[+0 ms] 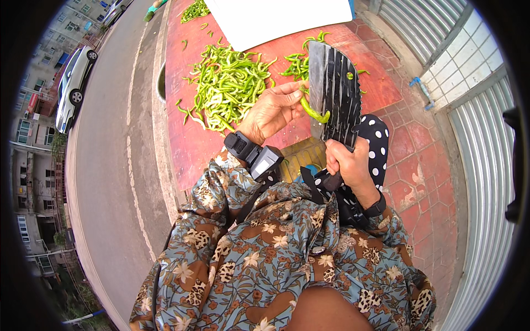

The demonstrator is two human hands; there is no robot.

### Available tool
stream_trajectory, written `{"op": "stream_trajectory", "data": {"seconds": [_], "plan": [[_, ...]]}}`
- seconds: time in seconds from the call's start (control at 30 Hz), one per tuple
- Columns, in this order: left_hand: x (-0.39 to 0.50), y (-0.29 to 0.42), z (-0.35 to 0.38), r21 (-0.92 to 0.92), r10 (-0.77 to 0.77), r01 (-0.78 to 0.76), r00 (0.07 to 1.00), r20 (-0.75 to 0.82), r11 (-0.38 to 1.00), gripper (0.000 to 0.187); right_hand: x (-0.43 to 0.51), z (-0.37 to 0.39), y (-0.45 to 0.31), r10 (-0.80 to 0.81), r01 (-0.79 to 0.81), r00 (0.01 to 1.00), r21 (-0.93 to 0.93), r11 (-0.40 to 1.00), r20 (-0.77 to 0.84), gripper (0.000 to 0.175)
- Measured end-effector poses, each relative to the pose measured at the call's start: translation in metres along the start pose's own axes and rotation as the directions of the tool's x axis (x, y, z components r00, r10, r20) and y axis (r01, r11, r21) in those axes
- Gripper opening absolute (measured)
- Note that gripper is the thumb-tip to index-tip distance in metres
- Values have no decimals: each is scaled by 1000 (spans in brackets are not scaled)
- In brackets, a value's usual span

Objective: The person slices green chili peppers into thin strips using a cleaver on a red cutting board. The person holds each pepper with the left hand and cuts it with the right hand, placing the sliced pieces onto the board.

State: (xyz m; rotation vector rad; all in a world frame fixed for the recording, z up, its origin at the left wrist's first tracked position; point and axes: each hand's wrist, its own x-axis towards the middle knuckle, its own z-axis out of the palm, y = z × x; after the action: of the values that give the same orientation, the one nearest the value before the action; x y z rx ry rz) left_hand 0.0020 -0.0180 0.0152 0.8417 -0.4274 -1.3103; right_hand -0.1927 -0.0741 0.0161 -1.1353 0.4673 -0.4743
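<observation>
My left hand [279, 107] pinches a curved green chili pepper [314, 111] near its stem end. The pepper's lower part lies against the broad face of a cleaver [334, 91]. The blade is dark and streaked, with a hole near its top and a notched back edge. My right hand [348, 161] grips the cleaver's dark handle, holding the blade upright. A large heap of green peppers [232, 82] rests on the red tabletop [182, 153], just beyond my left wrist. A smaller pile of peppers [296, 66] is partly hidden behind the blade.
A large white board [281, 18] covers the table's far side. More peppers [195, 11] lie at the far left. Below the table edge is a yellow slatted surface [304, 155]. A road [103, 165] with parked cars runs left; corrugated metal shutters [484, 165] stand right.
</observation>
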Motion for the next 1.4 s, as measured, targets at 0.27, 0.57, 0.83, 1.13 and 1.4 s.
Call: {"op": "stream_trajectory", "data": {"seconds": [0.27, 0.57, 0.83, 1.13, 1.4], "plan": [[-3, -12, 3, -100, 25, -33, 996, -80, 994, 22, -3, -1, -2, 21, -22, 999, -33, 999, -27, 21], [-3, -25, 2, -180, 40, -59, 993, -107, 982, 23, -2, 2, 1, 2, -7, 998, -77, 997, -61, 17], [-5, -41, 7, -275, 68, -119, 980, -188, 954, 22, 2, 4, 5, 0, -8, 997, -107, 994, -72, 14], [-9, -48, 17, -228, 129, -166, 977, -169, 959, 23, 5, 7, 7, 47, -63, 992, -141, 988, -116, 12], [-21, -42, -4, -240, 121, -141, 988, -93, 960, 26, 7, 18, 6, 31, -53, 995, -235, 971, -97, 13]]}}
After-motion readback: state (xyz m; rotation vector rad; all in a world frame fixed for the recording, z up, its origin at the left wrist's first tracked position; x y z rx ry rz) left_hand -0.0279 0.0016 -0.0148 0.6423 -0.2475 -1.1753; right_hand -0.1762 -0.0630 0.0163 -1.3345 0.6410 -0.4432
